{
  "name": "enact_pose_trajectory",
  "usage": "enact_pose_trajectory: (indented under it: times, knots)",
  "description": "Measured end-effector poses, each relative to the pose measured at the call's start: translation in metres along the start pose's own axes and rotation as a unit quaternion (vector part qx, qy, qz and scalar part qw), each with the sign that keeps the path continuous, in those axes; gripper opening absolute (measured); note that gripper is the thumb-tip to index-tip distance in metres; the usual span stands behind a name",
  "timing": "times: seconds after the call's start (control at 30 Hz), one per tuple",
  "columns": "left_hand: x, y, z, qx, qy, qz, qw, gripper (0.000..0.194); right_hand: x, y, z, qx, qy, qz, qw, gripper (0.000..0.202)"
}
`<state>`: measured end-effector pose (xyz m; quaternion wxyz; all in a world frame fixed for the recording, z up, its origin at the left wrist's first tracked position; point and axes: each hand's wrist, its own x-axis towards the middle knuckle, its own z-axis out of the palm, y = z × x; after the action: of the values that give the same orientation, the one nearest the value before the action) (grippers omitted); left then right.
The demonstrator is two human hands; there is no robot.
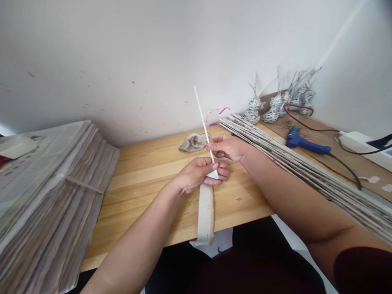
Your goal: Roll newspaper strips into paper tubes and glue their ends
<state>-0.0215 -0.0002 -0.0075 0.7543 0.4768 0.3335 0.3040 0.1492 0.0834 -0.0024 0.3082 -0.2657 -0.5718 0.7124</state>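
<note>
A thin white paper tube (200,108) slants up and left above the table, its lower end running into a flat white flap of paper (213,175). My left hand (200,173) is closed on the lower end, thumb on top and fingers beneath. Higher up, my right hand (227,147) pinches the tube between thumb and fingertips. Below my left hand lies a narrow stack of paper strips (204,214), its near end at the table's front edge. A crumpled grey-brown cloth (193,142) rests behind my hands.
A tall stack of newspaper sheets (58,196) stands left on the wooden table (131,208). On the right lie many rolled paper sticks (275,161), a blue glue gun (306,143) with its cord, and a white power strip (366,149). Woven paper figures (277,107) stand behind, against the wall.
</note>
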Motion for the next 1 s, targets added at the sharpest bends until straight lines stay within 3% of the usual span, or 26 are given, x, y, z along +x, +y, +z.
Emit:
enact_pose_trajectory:
  times: [0.07,0.23,0.43,0.6,0.8,1.0]
  knots:
    - [0.0001,-0.0008,-0.0005,0.0,-0.006,0.0,1.0,0.041,0.001,0.0009,-0.0004,0.013,0.021,-0.02,1.0,0.035]
    - [0.0005,-0.0026,-0.0034,0.007,-0.003,0.003,1.0,0.043,-0.0001,0.0016,-0.0012,-0.011,-0.082,0.036,0.996,0.038]
    - [0.0003,-0.0033,-0.0016,0.003,-0.015,-0.001,1.0,0.044,0.0036,0.0072,-0.0029,0.016,-0.012,-0.004,1.0,0.034]
    - [-0.0007,0.0003,0.0007,-0.007,-0.002,-0.012,1.0,0.042,0.0021,0.0058,-0.004,-0.001,-0.083,0.032,0.996,0.04]
    - [-0.001,0.0002,0.0025,-0.009,-0.014,-0.014,1.0,0.04,0.0042,0.0056,-0.0027,0.041,0.006,-0.016,0.999,0.033]
    - [-0.0011,0.0009,0.0017,-0.013,-0.002,-0.013,1.0,0.038,-0.0006,0.0012,-0.003,-0.003,-0.082,0.036,0.996,0.038]
